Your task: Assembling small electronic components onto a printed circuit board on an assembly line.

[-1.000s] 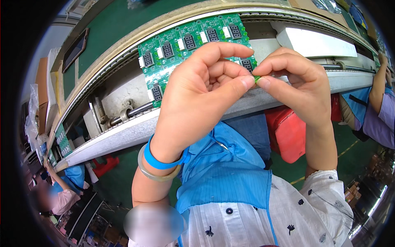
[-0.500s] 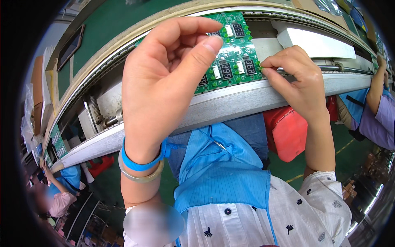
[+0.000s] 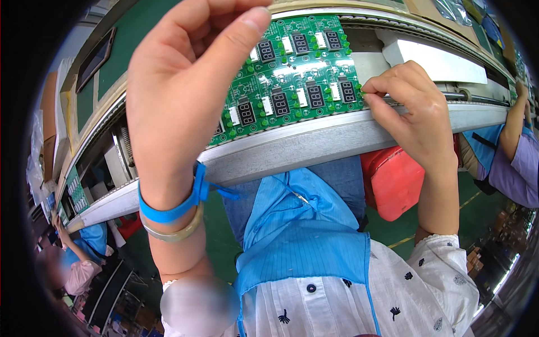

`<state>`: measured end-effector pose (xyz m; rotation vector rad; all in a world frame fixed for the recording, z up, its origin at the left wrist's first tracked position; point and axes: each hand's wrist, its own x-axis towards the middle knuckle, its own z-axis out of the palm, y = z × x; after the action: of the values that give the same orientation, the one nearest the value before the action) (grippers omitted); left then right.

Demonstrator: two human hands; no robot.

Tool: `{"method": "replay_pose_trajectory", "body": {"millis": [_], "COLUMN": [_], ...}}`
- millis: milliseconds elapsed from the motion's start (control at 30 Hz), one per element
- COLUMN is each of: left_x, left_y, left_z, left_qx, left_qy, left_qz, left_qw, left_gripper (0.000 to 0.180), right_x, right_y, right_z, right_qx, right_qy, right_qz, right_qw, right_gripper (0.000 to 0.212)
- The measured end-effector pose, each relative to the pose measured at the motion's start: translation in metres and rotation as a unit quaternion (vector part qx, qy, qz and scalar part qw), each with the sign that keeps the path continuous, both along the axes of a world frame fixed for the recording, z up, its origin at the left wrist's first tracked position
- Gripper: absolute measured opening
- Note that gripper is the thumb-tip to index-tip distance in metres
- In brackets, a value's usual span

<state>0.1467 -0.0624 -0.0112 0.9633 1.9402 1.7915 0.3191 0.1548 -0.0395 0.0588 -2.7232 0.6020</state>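
A green circuit board panel (image 3: 292, 67) lies across the conveyor rails in front of me. Rows of dark digit displays (image 3: 315, 96), white connectors (image 3: 302, 98) and small green LEDs (image 3: 346, 51) stand on it. At the panel's right edge my right hand (image 3: 407, 106) pinches a green LED (image 3: 362, 94) between thumb and forefinger. My left hand (image 3: 179, 84) is raised over the panel's left part and covers some of it. Its fingers are curled and partly cut off by the upper edge; thumb and forefinger look apart, with nothing seen between them. A blue strap (image 3: 168, 212) circles that wrist.
The near metal rail (image 3: 292, 143) runs between me and the panel. A white block (image 3: 435, 59) sits beyond the right hand. A red stool (image 3: 391, 182) stands below the rail. Other people work at far left and far right (image 3: 514, 154).
My left hand has moved left and away from me, uncovering more of the panel. The panel and my right hand appear slightly farther right, the hand still pinching at the panel's edge.
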Motion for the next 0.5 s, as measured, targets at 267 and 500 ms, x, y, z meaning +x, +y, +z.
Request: {"method": "replay_pose_trajectory", "body": {"millis": [267, 500], "left_x": [-0.034, -0.083], "left_y": [0.026, 0.046], "left_z": [0.035, 0.026], "left_qx": [-0.120, -0.168], "left_qy": [0.058, 0.175], "left_qz": [0.126, 0.135], "left_qw": [0.983, 0.961], "left_gripper": [0.015, 0.022], "right_x": [-0.002, -0.002], "right_y": [-0.009, -0.006], "right_z": [0.010, 0.007], "right_qx": [0.050, -0.012], "right_qy": [-0.022, -0.043], "right_qz": [-0.009, -0.029], "right_qw": [0.998, 0.999], "right_gripper": [0.008, 0.010]}}
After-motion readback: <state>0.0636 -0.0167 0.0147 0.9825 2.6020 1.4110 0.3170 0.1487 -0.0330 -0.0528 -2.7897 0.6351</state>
